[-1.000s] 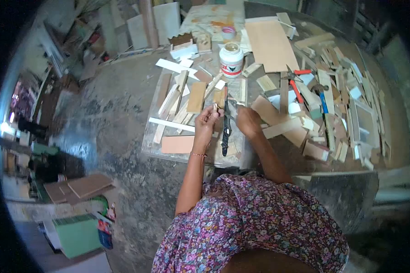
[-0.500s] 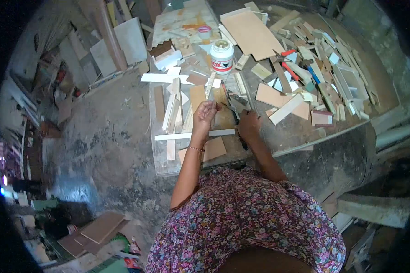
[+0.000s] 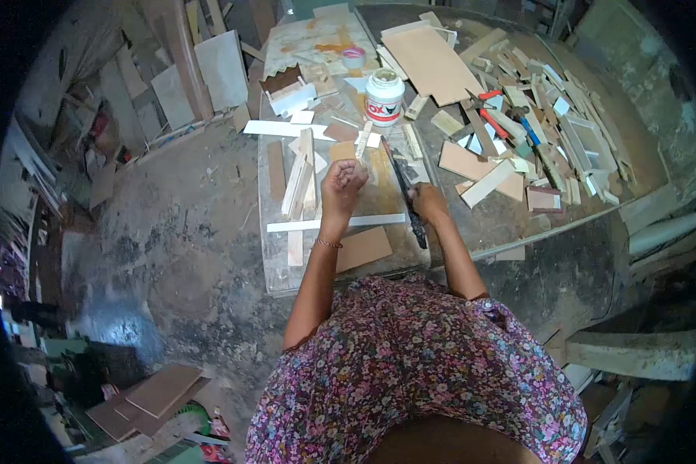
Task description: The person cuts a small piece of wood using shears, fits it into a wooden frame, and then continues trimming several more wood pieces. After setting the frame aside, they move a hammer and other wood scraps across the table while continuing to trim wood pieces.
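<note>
Left hand curled, right hand at dark tool; can't tell if either pinches.

the left hand draws farther from the right hand. it now hides much of a tan block.

On the bench: long tool between left hand and right hand. Beyond both, jar; large board behind it, rightward. Right of right hand, pliers, then hammer, among offcuts. Left of left hand, sticks.
</note>
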`<state>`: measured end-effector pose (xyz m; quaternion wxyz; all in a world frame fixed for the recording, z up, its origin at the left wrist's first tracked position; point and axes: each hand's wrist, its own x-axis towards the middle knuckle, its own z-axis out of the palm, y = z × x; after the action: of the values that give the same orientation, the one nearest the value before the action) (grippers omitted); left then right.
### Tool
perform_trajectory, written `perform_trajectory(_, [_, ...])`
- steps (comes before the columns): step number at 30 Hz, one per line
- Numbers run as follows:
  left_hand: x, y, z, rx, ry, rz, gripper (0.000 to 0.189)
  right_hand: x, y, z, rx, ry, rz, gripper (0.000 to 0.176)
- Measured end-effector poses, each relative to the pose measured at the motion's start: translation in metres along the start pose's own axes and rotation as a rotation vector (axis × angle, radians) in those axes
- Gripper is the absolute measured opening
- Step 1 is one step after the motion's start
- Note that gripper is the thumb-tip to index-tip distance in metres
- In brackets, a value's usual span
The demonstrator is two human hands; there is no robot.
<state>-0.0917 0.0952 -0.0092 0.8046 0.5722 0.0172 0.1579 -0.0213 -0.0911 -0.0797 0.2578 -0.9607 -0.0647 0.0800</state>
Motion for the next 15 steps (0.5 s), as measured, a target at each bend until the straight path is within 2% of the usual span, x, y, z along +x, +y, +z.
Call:
perform_trajectory(2, [0.001,-0.001,-0.003,0.093,0.007,0.109,0.021,0.019,0.02,0.017,0.103,0.019,-0.06,0.027])
perform_trajectory(3, [0.003,0.0,-0.003,0.144,0.009,0.168,0.021,0.017,0.015,0.011,0.125,-0.036,-0.042,0.027])
perform_trajectory(5, [0.003,0.0,0.0,0.224,0.067,0.193,0.021,0.003,0.002,-0.008,0.175,-0.143,0.001,0.028])
perform_trajectory(8, [0.005,0.003,0.014,0.349,0.142,0.265,0.022,0.013,0.02,-0.003,0.205,-0.229,-0.046,0.028])
perform_trajectory(11, [0.005,0.006,0.036,0.413,0.167,0.252,0.023,0.017,0.036,-0.015,0.341,-0.209,-0.141,0.032])
perform_trajectory(12, [0.007,0.005,0.047,0.399,0.183,0.274,0.022,0.02,0.04,-0.024,0.393,-0.333,-0.16,0.029])
perform_trajectory(15, [0.01,0.002,0.081,0.353,0.17,0.253,0.019,0.014,0.056,-0.051,0.844,-0.339,-0.207,0.027])
